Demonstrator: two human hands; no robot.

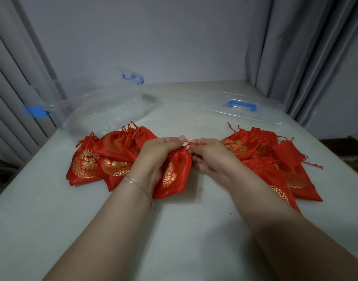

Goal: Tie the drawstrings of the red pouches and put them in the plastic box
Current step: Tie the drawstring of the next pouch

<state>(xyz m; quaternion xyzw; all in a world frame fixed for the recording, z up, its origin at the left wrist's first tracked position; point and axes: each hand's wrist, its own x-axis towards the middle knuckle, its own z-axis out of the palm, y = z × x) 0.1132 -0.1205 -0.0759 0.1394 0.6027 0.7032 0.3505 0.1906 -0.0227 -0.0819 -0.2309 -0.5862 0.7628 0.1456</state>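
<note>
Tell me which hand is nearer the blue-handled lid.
Right. The right hand sits directly below the clear lid, pinching the drawstring. The left hand grips the pouch farther left, nearer the plastic box.

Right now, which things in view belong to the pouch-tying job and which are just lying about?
Part of the job:
held pouch
drawstring
left hand
right hand
left pile of pouches
right pile of pouches
plastic box

Lying about:
box lid
curtains
table
</note>
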